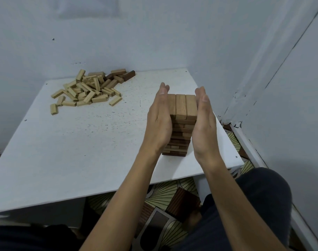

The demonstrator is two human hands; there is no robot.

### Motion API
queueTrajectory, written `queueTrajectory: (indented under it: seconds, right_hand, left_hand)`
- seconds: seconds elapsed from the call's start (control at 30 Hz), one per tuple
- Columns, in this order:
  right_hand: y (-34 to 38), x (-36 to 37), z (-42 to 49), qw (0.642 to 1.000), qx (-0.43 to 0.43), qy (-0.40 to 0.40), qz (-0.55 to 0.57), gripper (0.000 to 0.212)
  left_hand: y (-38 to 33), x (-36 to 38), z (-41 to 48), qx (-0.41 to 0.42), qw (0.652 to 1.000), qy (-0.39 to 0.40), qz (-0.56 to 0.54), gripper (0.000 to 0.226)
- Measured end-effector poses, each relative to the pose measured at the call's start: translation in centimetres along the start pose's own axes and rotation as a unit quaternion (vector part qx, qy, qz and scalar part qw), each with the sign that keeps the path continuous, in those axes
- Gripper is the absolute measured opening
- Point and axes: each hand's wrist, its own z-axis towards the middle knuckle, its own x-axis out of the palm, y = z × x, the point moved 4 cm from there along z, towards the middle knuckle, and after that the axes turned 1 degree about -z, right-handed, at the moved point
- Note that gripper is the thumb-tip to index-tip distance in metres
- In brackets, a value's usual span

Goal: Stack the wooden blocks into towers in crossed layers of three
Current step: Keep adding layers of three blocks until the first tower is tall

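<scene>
A tall tower of wooden blocks (182, 113) stands on the right part of the white table (78, 145), built in crossed layers with three light-brown blocks on top. My left hand (160, 120) lies flat against the tower's left side, fingers straight. Against the tower's right side my right hand (204, 124) presses in the same flat way. A loose pile of wooden blocks (89, 89), mostly pale with a few dark ones, lies at the far left of the table.
The table sits in a corner, with pale walls close behind it and to the right. Its near edge and right edge are close to the tower. Below the table a patterned floor mat (165, 198) and my dark-clothed knees show.
</scene>
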Motion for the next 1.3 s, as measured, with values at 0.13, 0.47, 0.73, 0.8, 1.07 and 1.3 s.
queueTrajectory:
  seconds: [0.13, 0.47, 0.73, 0.8, 1.07, 1.3]
  right_hand:
    - [-0.1, 0.3, -0.1, 1.0, -0.004, 0.016, -0.005, 0.062]
    - [-0.6, 0.6, -0.2, 1.0, -0.015, 0.018, -0.018, 0.052]
    - [-0.5, 0.5, -0.4, 1.0, 0.003, 0.02, -0.01, 0.071]
    - [-0.9, 0.2, -0.3, 1.0, 0.006, 0.007, 0.003, 0.072]
    - [-3.8, 0.3, -0.4, 0.999, 0.035, 0.019, 0.033, 0.093]
    - [-4.7, 0.7, -0.5, 0.996, 0.05, 0.032, 0.061, 0.094]
  left_hand:
    - [0.1, 0.2, 0.1, 0.0, 1.0, 0.0, -0.005, 0.059]
    - [0.3, 0.4, 0.0, -0.01, 1.0, -0.013, -0.023, 0.056]
    - [0.3, 0.3, 0.0, -0.019, 0.999, -0.005, -0.034, 0.061]
    - [0.4, 0.2, 0.0, -0.029, 0.998, 0.0, -0.056, 0.064]
    - [3.4, -0.2, -0.8, -0.055, 0.992, 0.007, -0.117, 0.084]
    - [4.3, 0.5, -1.0, -0.046, 0.993, 0.04, -0.101, 0.081]
